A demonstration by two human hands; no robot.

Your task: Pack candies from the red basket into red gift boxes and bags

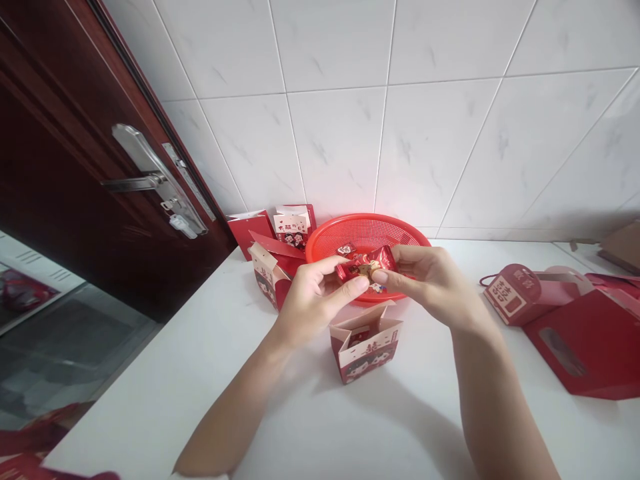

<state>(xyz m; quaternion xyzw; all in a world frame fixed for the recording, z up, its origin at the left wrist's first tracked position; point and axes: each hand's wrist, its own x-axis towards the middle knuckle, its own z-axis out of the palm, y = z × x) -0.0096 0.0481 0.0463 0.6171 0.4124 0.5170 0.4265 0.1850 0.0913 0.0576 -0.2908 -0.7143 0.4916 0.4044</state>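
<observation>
Between both hands is a shiny red candy packet (367,264) with a gold-brown picture on it. My left hand (320,293) pinches its left end with thumb and fingers. On the other end, my right hand (425,277) grips it, thumb pressed on the front. Right below the hands an open-topped red and cream gift box (369,347) stands upright on the table; something red shows inside it. Just behind the hands sits a red plastic basket (370,227) with several wrapped pieces in it, partly hidden by my fingers and the packet.
To the basket's left stand several open gift boxes (267,273). More red boxes (590,333) lie at the right of the white table (215,347). A tiled wall (340,147) rises behind, and a dark door (65,133) with a metal handle is at the left.
</observation>
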